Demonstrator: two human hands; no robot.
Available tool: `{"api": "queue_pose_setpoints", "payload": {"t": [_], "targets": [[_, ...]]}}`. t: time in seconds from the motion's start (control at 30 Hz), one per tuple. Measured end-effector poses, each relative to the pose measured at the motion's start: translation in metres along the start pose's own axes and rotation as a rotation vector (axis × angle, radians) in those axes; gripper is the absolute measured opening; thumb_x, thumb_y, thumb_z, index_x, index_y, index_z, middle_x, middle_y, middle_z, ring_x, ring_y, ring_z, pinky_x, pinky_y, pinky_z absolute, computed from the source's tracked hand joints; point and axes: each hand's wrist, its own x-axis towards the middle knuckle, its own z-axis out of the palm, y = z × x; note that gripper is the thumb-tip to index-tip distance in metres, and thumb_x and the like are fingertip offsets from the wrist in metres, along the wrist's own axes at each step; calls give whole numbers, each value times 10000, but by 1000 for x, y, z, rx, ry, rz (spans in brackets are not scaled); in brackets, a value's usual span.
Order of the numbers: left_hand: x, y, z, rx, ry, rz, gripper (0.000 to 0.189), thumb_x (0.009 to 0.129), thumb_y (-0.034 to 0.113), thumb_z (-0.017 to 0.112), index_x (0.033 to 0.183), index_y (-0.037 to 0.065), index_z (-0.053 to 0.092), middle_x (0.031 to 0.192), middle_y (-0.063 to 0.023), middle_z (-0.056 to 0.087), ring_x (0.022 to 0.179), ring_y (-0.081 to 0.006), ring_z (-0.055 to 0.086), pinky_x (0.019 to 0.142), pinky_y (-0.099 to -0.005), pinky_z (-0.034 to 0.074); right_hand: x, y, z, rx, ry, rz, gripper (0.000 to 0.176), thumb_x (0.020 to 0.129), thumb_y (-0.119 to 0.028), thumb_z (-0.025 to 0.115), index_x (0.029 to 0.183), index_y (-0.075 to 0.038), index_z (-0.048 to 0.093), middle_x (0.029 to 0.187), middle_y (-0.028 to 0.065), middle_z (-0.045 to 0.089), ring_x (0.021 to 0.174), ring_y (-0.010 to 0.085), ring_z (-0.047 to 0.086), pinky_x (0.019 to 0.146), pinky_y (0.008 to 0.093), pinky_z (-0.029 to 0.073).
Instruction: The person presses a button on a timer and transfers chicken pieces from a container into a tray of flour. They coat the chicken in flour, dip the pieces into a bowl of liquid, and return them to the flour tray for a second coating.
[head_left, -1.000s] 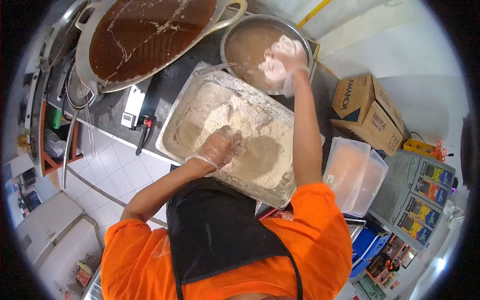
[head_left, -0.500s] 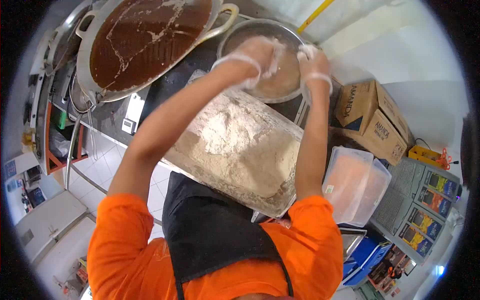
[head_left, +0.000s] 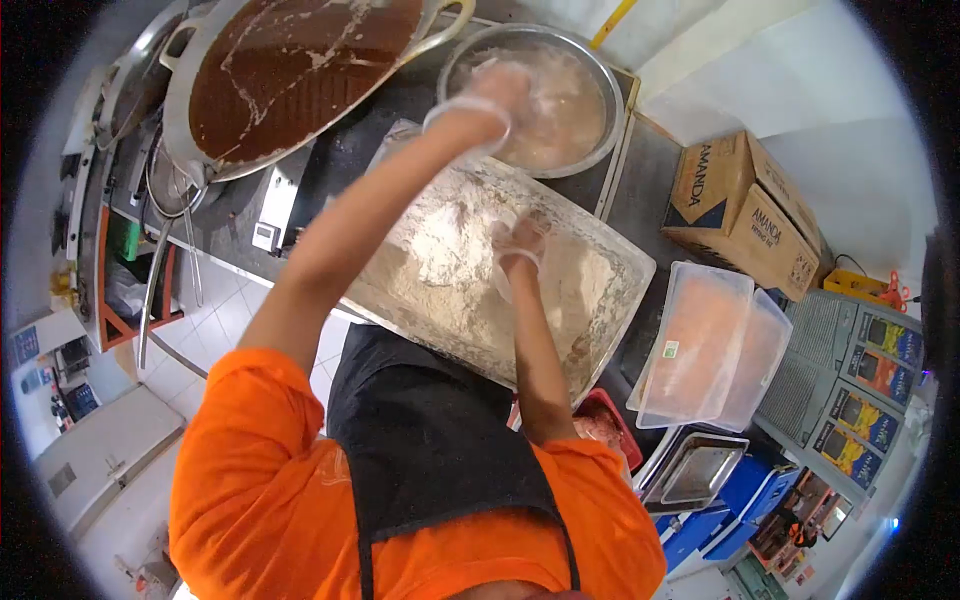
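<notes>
My left hand (head_left: 500, 88), in a clear plastic glove, is over the left side of a round metal bowl (head_left: 612, 130) holding cloudy, pale brown liquid. Motion smears its fingers. Nearer my body, a long tray (head_left: 640, 268) is filled with heaped pale flour (head_left: 450, 245). Above the middle of this flour is my right hand (head_left: 522, 242), gloved as well, with its fingers blurred. No held thing shows at either hand.
A large two-handled pan (head_left: 180, 110) of dark brown liquid stands at upper left, with a strainer (head_left: 172, 180) beside it. A carton (head_left: 740, 205) and translucent plastic lids (head_left: 690, 345) are at right. A red container (head_left: 625, 440) sits below the tray.
My right hand has left the bowl's right rim and come down over the flour. My left hand has shifted slightly left and up within the bowl.
</notes>
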Motion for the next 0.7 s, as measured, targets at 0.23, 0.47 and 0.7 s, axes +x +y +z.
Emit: {"api": "queue_pose_setpoints", "payload": {"t": [0.23, 0.47, 0.7], "targets": [[-159, -48, 112, 69, -16, 2, 373, 776, 146, 591, 1130, 40, 537, 1007, -209, 612, 963, -355, 577, 886, -421, 452, -32, -18, -25, 194, 57, 41, 720, 777, -486, 594, 1306, -21, 444, 1325, 253, 429, 1247, 388, 385, 1047, 435, 298], [-158, -123, 220, 733, 295, 144, 390, 822, 169, 547, 1190, 47, 504, 1002, -214, 592, 927, -343, 585, 802, -402, 483, -115, 39, -101, 211, 71, 70, 498, 730, -405, 657, 1083, -54, 636, 1101, 216, 612, 1056, 362, 561, 931, 411, 424], [-117, -62, 143, 438, -120, 156, 338, 858, 238, 507, 1113, 26, 572, 844, -161, 646, 790, -312, 639, 715, -367, 515, -163, 63, -99, 177, 12, 271, 618, 677, -402, 703, 1081, 52, 592, 1084, 277, 596, 1023, 385, 583, 891, 403, 459]]}}
